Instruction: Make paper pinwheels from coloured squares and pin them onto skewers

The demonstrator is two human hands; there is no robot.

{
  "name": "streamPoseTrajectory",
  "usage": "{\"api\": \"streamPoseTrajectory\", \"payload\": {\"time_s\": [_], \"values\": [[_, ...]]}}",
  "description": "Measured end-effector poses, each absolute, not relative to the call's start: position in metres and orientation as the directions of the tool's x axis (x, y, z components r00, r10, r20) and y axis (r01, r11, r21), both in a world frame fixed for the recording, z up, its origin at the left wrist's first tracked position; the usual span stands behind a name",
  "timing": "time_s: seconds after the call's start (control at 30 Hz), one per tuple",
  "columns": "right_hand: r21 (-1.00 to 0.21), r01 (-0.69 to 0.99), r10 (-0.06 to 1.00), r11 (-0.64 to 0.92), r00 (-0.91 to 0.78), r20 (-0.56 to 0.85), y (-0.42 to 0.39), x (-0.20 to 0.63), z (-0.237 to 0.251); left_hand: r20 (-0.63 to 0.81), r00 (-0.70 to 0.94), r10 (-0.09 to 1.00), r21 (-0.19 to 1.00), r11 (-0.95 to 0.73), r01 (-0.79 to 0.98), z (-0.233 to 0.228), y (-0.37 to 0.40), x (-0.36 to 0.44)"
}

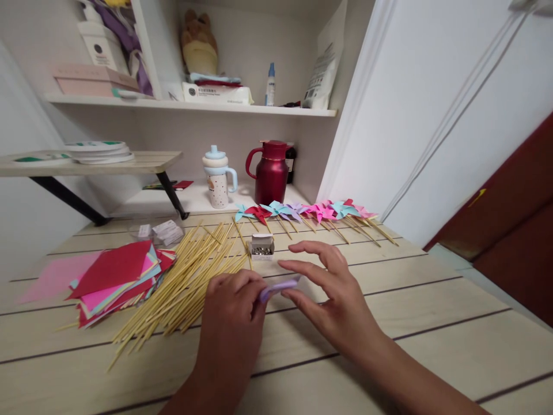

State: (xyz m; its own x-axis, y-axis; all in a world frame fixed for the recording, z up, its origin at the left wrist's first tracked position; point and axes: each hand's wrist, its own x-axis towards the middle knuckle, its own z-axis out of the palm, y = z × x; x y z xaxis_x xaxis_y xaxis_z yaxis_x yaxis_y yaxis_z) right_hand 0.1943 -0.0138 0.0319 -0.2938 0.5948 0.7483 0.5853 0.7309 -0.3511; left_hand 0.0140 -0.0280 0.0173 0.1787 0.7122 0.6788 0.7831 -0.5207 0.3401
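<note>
My left hand [234, 314] is closed, pinching a small piece of purple paper [280, 286] that looks folded or curled. My right hand [330, 288] is open, thumb and fingers spread, its thumb tip at the paper's right end; I cannot tell whether they touch. Just beyond my hands stands an open little box [262, 248] of shiny metal pins or tacks. Left of my left hand lies a loose heap of thin wooden sticks [185, 288]. Farther left is a stack of coloured paper sheets [114, 268], red on top.
Finished paper pinwheels [319, 212] on sticks lie in a row along the table's back. Behind them stand a red thermos jug [271, 176] and a speckled tumbler [218, 181]. A small raised shelf [149, 161] with black legs is at left. Small white boxes [167, 232] sit behind the paper.
</note>
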Motion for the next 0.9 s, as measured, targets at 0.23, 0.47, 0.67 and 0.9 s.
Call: {"api": "streamPoseTrajectory", "payload": {"time_s": [0.23, 0.47, 0.67, 0.9], "values": [[-0.301, 0.579, 0.562, 0.758, -0.346, 0.751, -0.015, 0.191, 0.027, 0.793, 0.212, 0.571, 0.219, -0.592, 0.776, 0.022, -0.032, 0.018], [-0.321, 0.564, 0.58, 0.761, -0.367, 0.727, -0.017, 0.192, 0.03, 0.828, 0.185, 0.529, 0.224, -0.615, 0.756, 0.024, -0.035, 0.02], [-0.64, 0.407, 0.752, 0.652, -0.233, 0.617, -0.017, 0.191, 0.038, 0.836, 0.164, 0.523, 0.233, -0.61, 0.757, 0.025, -0.037, 0.017], [-0.993, -0.112, 0.985, 0.029, -0.163, 0.047, -0.006, 0.193, 0.038, 0.548, -0.241, 0.801, 0.743, -0.334, 0.579, 0.035, -0.031, 0.005]]}}
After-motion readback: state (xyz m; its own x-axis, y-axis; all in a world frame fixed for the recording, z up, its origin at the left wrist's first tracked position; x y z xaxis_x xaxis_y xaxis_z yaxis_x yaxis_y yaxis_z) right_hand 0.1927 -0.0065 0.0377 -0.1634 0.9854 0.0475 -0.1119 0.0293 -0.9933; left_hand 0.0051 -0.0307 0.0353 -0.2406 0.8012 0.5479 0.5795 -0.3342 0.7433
